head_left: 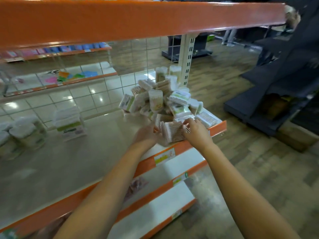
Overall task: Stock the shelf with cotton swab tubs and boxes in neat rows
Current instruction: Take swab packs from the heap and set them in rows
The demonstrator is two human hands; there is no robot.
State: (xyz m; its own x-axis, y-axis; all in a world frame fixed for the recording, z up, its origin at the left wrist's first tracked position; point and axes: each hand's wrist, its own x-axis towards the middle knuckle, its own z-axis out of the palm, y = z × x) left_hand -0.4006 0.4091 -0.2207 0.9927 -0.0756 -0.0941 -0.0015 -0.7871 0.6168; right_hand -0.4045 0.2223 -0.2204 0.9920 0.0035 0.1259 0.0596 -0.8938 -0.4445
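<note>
I am seeing my left hand and right hand closing from either side on one clear flat box of brown-stemmed cotton swabs, fingers curled against its ends, at the front edge of the cream shelf with orange trim. Behind it a jumbled heap of swab packs is lying, too tangled to count. Far left, several blurred round white-lidded tubs and one stacked box pile are standing.

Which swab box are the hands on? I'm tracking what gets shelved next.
The clear box of brown-stemmed swabs at the shelf's front edge, between left hand and right hand. The similar box further right lies untouched.
</note>
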